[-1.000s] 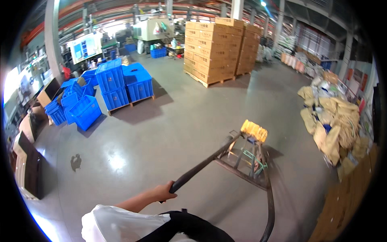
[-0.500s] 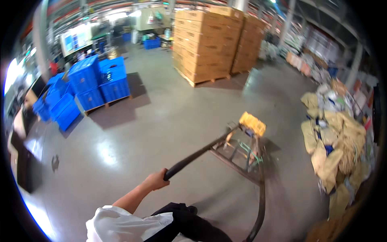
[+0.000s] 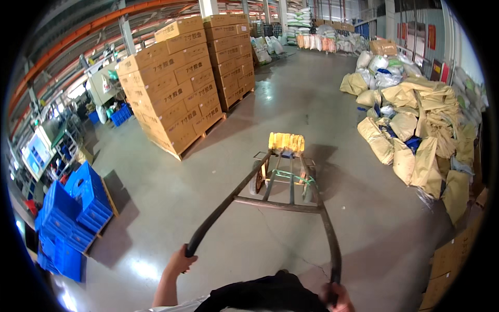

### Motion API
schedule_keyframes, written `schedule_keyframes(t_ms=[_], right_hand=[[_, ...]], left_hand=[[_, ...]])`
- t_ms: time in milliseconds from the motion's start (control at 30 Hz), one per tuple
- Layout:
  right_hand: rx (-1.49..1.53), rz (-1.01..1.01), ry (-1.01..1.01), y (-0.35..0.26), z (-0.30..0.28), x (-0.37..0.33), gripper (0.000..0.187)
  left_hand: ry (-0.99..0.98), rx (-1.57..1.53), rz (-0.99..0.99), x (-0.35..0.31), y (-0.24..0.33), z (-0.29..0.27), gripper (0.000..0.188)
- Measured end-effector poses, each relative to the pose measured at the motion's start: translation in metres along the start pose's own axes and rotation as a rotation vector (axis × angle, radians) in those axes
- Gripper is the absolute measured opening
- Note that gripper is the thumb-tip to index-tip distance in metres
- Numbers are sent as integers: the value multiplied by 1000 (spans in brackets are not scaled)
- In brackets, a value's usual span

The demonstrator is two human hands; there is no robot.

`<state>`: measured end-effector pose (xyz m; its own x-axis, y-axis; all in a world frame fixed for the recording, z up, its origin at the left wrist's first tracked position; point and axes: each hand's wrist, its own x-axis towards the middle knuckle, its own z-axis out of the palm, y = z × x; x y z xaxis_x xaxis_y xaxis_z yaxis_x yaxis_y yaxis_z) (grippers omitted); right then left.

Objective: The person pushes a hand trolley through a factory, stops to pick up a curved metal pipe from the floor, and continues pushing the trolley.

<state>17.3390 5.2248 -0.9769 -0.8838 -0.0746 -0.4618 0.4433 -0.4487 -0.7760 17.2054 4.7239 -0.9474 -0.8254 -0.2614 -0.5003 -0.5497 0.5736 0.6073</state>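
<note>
Both my hands grip a two-wheeled hand cart (image 3: 276, 206), one on each of its long curved handles. My left hand (image 3: 181, 260) is wrapped round the end of the left handle. My right hand (image 3: 337, 296), partly blurred at the lower edge, closes round the end of the right one. The metal frame narrows away from me to two wheels. A yellow block-like piece (image 3: 286, 142) sits at its far end, and a green cord (image 3: 291, 174) is tied across the bars.
Tall stacks of cardboard boxes (image 3: 171, 86) stand on pallets ahead to the left. Blue plastic crates (image 3: 78, 208) are piled at the near left. Beige sacks (image 3: 416, 130) heap along the right side, above cardboard boxes (image 3: 451, 265) at the lower right. White bags (image 3: 299, 26) are stacked far back.
The view has swung to the right, so the box stacks and blue crates appear farther left. The cart now points straight ahead, and my right hand has come into view on its handle.
</note>
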Motion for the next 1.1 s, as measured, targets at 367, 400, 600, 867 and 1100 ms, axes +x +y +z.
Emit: schedule_keyframes(t_ms=[367,400,600,867,1100], right_hand=[[114,143,182,-236,-28,373,37],[96,177,268,-238,-30,405,34],[30,176,311,-365,-3,604,30],[41,46,367,-551,14,876,34],[38,89,351,-685,-66,1139,30]], left_hand=[[67,38,65,313,329,2,45],[81,62,79,348,342,3,46],[127,108,149,555,478,9,49],[239,151,248,814,686,32,61],[258,263,418,1033,886,61,67]])
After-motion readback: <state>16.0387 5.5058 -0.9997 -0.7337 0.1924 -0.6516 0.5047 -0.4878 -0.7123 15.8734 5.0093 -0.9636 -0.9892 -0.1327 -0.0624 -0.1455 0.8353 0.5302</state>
